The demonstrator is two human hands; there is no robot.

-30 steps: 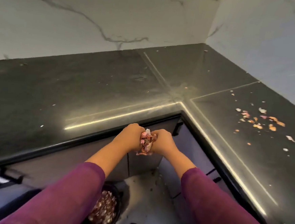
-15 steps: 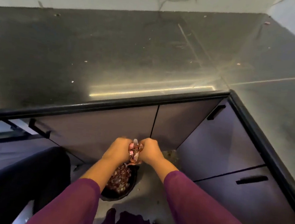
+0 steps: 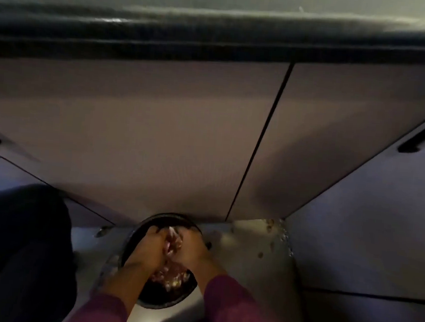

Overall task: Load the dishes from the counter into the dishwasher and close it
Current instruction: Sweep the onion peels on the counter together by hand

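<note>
Left hand (image 3: 148, 248) and right hand (image 3: 190, 248) cupped together, fingers curled round peels (image 3: 172, 241), reaching down over bin (image 3: 162, 305) at floor's (image 3: 248, 268) cabinet (image 3: 132, 129) edge.

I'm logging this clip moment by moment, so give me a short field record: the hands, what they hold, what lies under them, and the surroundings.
left hand: curled, pressing peel scraps against the right hand
right hand: curled, same grip on the scraps
below the hands: round black bin on the floor, holding similar scraps
behind the bin: closed cabinet doors under the counter edge
floor: a few loose bits near the cabinet corner
image: dim and blurred
</note>
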